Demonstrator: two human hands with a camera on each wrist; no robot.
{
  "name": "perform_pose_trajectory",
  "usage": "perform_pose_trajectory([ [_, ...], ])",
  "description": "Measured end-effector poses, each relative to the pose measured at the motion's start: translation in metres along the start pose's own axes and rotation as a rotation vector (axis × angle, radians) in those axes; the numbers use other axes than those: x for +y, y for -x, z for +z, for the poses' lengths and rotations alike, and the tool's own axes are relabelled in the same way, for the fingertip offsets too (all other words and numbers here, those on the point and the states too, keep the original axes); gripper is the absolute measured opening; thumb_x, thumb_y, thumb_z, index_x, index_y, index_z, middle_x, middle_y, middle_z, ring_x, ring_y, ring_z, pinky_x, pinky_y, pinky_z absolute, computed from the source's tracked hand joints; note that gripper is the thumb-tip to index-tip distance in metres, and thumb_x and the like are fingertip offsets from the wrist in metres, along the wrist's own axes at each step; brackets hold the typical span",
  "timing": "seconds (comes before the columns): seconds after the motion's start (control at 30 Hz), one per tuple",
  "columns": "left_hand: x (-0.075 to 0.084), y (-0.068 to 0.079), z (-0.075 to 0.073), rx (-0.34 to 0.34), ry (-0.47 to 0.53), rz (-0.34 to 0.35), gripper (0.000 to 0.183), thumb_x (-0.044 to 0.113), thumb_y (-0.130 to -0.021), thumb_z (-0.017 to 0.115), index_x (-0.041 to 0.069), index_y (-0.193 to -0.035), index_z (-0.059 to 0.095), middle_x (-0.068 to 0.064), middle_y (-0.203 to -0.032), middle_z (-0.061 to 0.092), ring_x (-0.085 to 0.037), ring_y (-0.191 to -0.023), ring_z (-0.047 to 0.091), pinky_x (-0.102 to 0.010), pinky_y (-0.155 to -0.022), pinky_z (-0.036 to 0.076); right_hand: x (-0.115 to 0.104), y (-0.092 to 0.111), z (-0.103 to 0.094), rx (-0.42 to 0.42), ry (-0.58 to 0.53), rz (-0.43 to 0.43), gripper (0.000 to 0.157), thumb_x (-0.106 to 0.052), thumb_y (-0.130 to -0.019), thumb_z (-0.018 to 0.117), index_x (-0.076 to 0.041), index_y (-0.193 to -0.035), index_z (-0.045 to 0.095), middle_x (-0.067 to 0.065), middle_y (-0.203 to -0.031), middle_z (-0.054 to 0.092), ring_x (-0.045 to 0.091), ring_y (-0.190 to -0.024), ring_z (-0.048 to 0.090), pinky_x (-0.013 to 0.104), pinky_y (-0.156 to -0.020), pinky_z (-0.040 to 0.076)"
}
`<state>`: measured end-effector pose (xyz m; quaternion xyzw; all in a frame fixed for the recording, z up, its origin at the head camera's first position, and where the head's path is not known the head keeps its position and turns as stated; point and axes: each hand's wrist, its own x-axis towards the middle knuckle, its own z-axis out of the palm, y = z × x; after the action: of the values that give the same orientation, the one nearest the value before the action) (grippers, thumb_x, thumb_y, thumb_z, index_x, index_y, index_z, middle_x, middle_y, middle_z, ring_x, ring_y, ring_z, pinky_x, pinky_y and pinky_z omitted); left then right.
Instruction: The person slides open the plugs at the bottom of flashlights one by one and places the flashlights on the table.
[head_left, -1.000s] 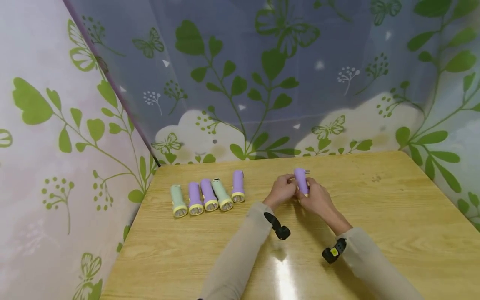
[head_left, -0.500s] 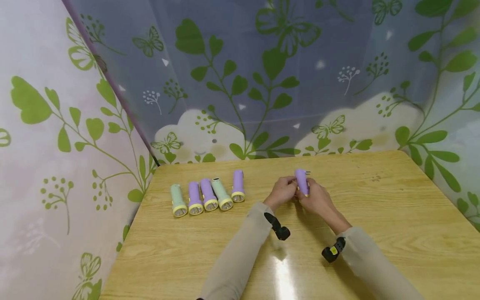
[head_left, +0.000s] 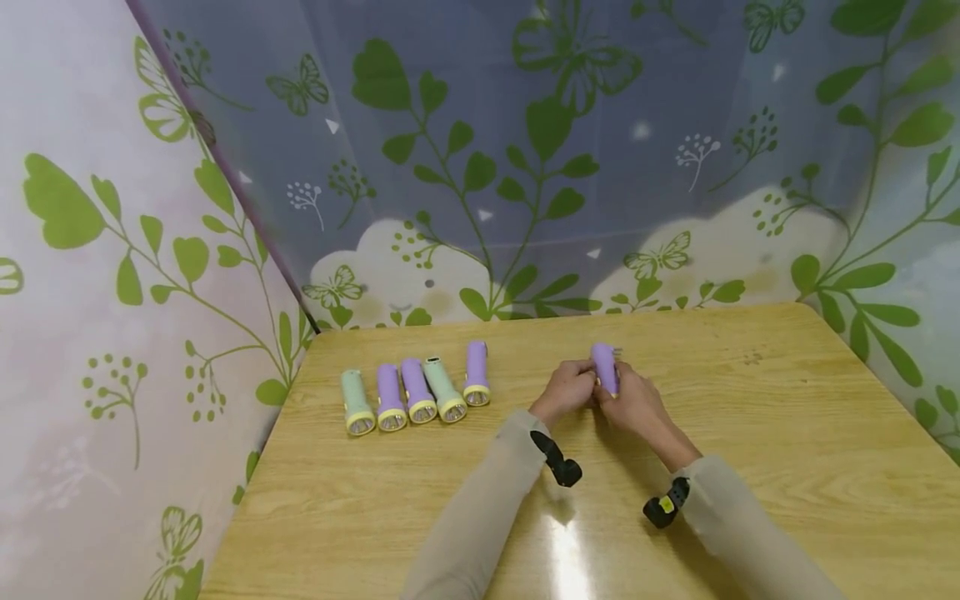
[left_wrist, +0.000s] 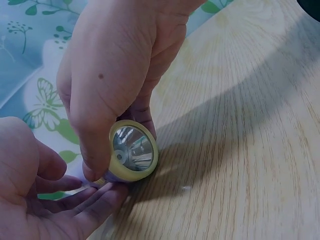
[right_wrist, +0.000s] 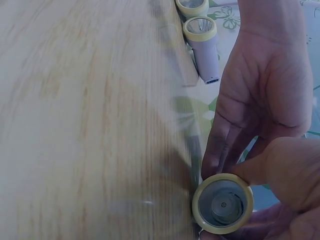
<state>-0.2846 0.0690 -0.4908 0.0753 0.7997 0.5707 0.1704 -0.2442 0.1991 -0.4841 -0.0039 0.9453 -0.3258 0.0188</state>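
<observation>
A purple flashlight [head_left: 603, 367] with a yellow rim is held between both hands, right of the table's middle. Two plug prongs [head_left: 618, 352] stick out to the right near its tail. My right hand [head_left: 635, 402] grips the body near the head, thumb against the yellow rim in the right wrist view. My left hand [head_left: 566, 389] holds the flashlight from the left; in the left wrist view its fingers [left_wrist: 102, 202] lie against it just behind the head. The lens [left_wrist: 132, 149] points back toward the wrists. Both hands hide much of the body.
To the left, on the wooden table [head_left: 375, 500], lie several flashlights: a green one [head_left: 357, 402] at the far left, a purple one [head_left: 389, 397], another green one [head_left: 446, 390], and a separate purple one [head_left: 476, 372]. A patterned cloth [head_left: 465, 167] hangs behind.
The held flashlight has tipped and dropped slightly, its tail now a little lower in the head view. My left fingers have shifted down along its side. The flashlights on the table stay put.
</observation>
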Motion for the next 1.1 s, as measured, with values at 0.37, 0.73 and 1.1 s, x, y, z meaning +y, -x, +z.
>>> perform_pose_trajectory([
  [0.37,-0.0027,0.0001,0.0006,-0.005,0.001,0.001,0.047,0.013,-0.1,0.046,0.005,-0.145,0.055,-0.012,-0.147,0.059,-0.017,-0.12,0.061,-0.033,-0.094,0.057,0.0017,-0.0013,0.0,-0.021,0.009,0.025,0.064,-0.022,-0.101,0.057,0.016,-0.147,0.034,0.04,-0.136,0.054,0.049,-0.116,0.062,0.054,-0.089,0.055],
  [0.73,-0.003,0.0015,0.0003,-0.034,0.009,0.015,0.046,0.012,-0.1,0.045,0.004,-0.145,0.055,-0.013,-0.143,0.061,-0.016,-0.1,0.067,-0.032,-0.081,0.06,0.004,-0.001,-0.0017,-0.02,0.011,0.013,0.065,-0.023,-0.101,0.055,0.018,-0.147,0.034,0.04,-0.133,0.055,0.05,-0.116,0.061,0.057,-0.092,0.054],
  [1.1,0.0006,0.0045,0.0006,-0.034,0.009,-0.007,0.047,0.013,-0.102,0.044,0.006,-0.147,0.054,-0.012,-0.14,0.063,-0.012,-0.085,0.062,-0.035,-0.08,0.06,0.0044,-0.0027,-0.0039,0.008,0.044,-0.016,0.062,-0.023,-0.099,0.055,0.02,-0.141,0.04,0.04,-0.124,0.058,0.05,-0.109,0.062,0.058,-0.088,0.053],
])
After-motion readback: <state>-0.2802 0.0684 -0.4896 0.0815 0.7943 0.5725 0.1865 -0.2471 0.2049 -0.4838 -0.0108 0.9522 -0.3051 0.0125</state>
